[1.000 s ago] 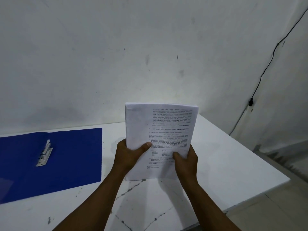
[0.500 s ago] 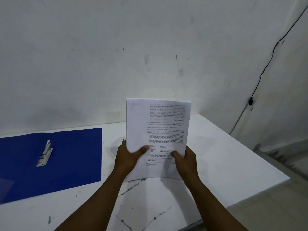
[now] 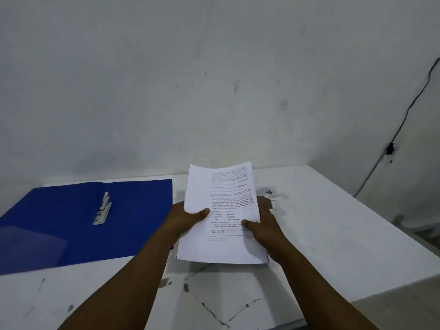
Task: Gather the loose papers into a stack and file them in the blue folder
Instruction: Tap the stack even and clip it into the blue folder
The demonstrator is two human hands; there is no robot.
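Head camera, looking down over the desk: from my remote seat I saw two bare forearms reaching in from the bottom of the frame over the white table, whose near surface was chipped and streaked with dark cracks. Both hands held the stack of papers above the tabletop. The left hand gripped the stack's left edge, thumb laid across the printed top sheet and fingers hidden beneath. The right hand gripped the right edge the same way, thumb pressed on the lower lines of text, fingers curled behind the pages. The stack was tilted, its near edge low over the table and its far edge raised toward the wall, the top corner curling slightly. I could not tell whether the near edge touched the table.

Left of the hands, just beside the left wrist, the blue folder lay open and flat, its metal clip exposed in the middle. Nothing stood between the stack and the folder. Beyond the table rose a scuffed white wall, and a black cable ran down it at far right.
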